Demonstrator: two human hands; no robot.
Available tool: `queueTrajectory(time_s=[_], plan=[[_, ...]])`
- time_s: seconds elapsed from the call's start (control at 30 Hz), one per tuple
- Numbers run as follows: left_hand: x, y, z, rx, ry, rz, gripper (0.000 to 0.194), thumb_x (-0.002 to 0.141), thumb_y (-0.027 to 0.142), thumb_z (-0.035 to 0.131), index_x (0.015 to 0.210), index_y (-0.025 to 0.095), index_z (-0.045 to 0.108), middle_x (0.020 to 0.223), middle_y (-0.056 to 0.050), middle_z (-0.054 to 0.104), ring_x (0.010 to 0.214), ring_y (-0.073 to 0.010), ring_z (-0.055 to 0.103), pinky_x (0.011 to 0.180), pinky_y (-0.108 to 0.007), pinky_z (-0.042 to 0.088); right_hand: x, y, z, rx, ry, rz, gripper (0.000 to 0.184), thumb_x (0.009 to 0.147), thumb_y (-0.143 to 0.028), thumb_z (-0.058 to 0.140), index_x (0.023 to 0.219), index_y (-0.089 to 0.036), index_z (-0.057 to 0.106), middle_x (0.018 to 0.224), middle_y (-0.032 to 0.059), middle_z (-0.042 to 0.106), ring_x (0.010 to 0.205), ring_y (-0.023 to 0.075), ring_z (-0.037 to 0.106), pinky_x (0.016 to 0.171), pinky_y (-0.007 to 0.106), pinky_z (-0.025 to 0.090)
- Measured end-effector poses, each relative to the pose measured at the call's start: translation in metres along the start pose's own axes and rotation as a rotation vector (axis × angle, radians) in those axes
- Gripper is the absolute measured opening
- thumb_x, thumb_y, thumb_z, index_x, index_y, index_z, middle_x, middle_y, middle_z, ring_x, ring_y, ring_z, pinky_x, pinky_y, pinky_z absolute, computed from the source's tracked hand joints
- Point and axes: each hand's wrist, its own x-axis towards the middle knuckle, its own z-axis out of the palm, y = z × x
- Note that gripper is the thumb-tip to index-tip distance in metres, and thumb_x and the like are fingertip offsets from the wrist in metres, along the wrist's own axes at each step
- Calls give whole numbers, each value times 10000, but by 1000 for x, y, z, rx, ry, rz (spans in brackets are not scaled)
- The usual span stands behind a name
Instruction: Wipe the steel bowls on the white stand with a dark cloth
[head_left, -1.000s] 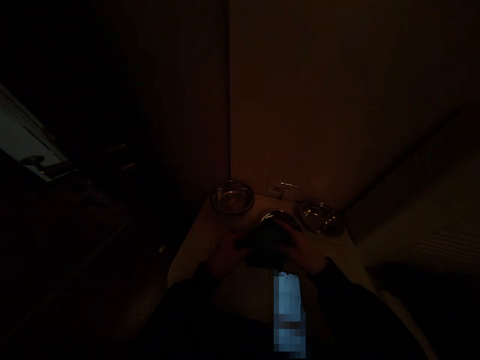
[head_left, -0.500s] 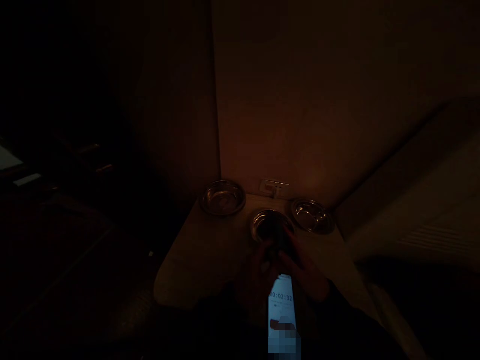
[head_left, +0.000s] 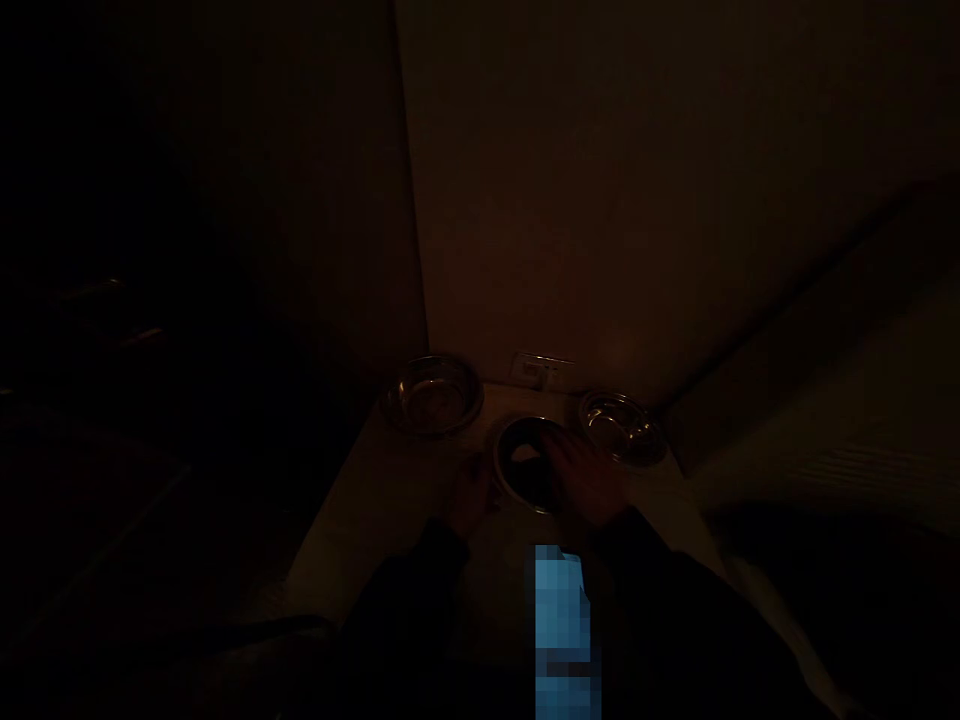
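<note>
In very dim light a round metal bowl (head_left: 501, 482) sits between my hands on a small pale table. Its inside is dark, with a lighter patch (head_left: 526, 453) near the middle; what this is I cannot make out. My left hand (head_left: 471, 492) is at the bowl's left side, close to or touching the rim, its fingers lost in shadow. Over the right rim reaches my right hand (head_left: 589, 478), fingers stretched out toward the inside. A lit phone (head_left: 562, 620) with a blurred-out screen lies nearer to me, below the bowl.
One shallow metal bowl (head_left: 433, 395) stands at the table's back left, and a divided metal dish (head_left: 621, 428) at the back right. Behind them is a wall with a socket plate (head_left: 541, 369). The bare tabletop (head_left: 360, 520) runs out to the left.
My hands were together over the near side of the bowl and have moved apart to its two sides. The bowl's inside now looks darker, with a light patch. The view has shifted slightly.
</note>
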Motion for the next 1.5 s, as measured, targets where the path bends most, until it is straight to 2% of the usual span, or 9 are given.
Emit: queueTrajectory(time_s=[0.13, 0.33, 0.53, 0.7, 0.87, 1.1, 1.2, 1.37, 1.5], plan=[[14, -7, 13, 38, -44, 61, 347, 771, 430, 479, 894, 137, 617, 854, -92, 649, 722, -189, 618, 506, -239, 477, 14, -8, 30, -68, -314, 52, 427, 851, -245, 396, 1246, -95, 458, 1231, 167, 520, 1145, 279, 456, 939, 429, 370], [18, -14, 12, -64, -84, 21, 362, 768, 409, 488, 982, 141, 605, 856, -66, 657, 697, -180, 615, 521, -266, 497, 20, 1, 27, 81, -530, -220, 405, 828, -185, 421, 1225, -170, 500, 1302, 94, 468, 1220, 230, 382, 993, 395, 336], [19, -15, 11, -98, -58, 26, 350, 752, 397, 513, 973, 146, 616, 736, -45, 658, 666, -194, 625, 566, -307, 511, 38, 5, 39, -32, -397, -7, 393, 820, -150, 406, 1193, -132, 528, 1287, 129, 476, 1180, 266, 417, 951, 433, 366], [24, -19, 9, -91, 68, 152, 317, 738, 382, 543, 934, 153, 643, 912, -68, 670, 896, -226, 604, 749, -329, 496, 37, 2, 37, 220, -498, -189, 329, 764, -111, 470, 1023, -212, 646, 1116, 57, 620, 1091, 205, 507, 952, 379, 369], [21, -18, 8, -57, 25, 123, 293, 739, 377, 540, 871, 143, 659, 813, -58, 672, 840, -222, 612, 726, -330, 505, 41, 4, 31, 168, -519, -228, 293, 741, -85, 498, 939, -205, 679, 1095, 57, 621, 1070, 190, 517, 956, 319, 354], [13, -13, 11, -202, -37, -67, 337, 736, 381, 550, 975, 151, 609, 770, -43, 660, 611, -176, 620, 507, -300, 518, 53, 4, 40, -111, -351, 166, 304, 809, -254, 472, 1047, -148, 630, 1139, 172, 539, 998, 273, 533, 841, 383, 416], [16, -17, 10, -199, -29, -50, 366, 718, 419, 569, 960, 148, 613, 794, -46, 659, 610, -162, 617, 493, -266, 512, 51, 3, 42, -29, -366, 95, 283, 823, -237, 449, 1005, -165, 653, 1101, 126, 579, 977, 224, 549, 857, 325, 408], [18, -20, 9, -135, -16, 1, 386, 721, 449, 557, 937, 137, 625, 865, -70, 661, 683, -182, 625, 508, -261, 516, 39, 7, 37, 143, -618, -214, 210, 730, -144, 541, 837, -223, 704, 966, 21, 648, 910, 166, 576, 799, 237, 427], [20, -24, 8, -122, -13, 3, 390, 717, 436, 564, 958, 137, 634, 940, -84, 662, 804, -219, 626, 617, -309, 531, 40, 1, 35, -21, -498, -36, 271, 777, -158, 494, 988, -217, 654, 1094, 68, 580, 991, 181, 537, 828, 260, 412]])
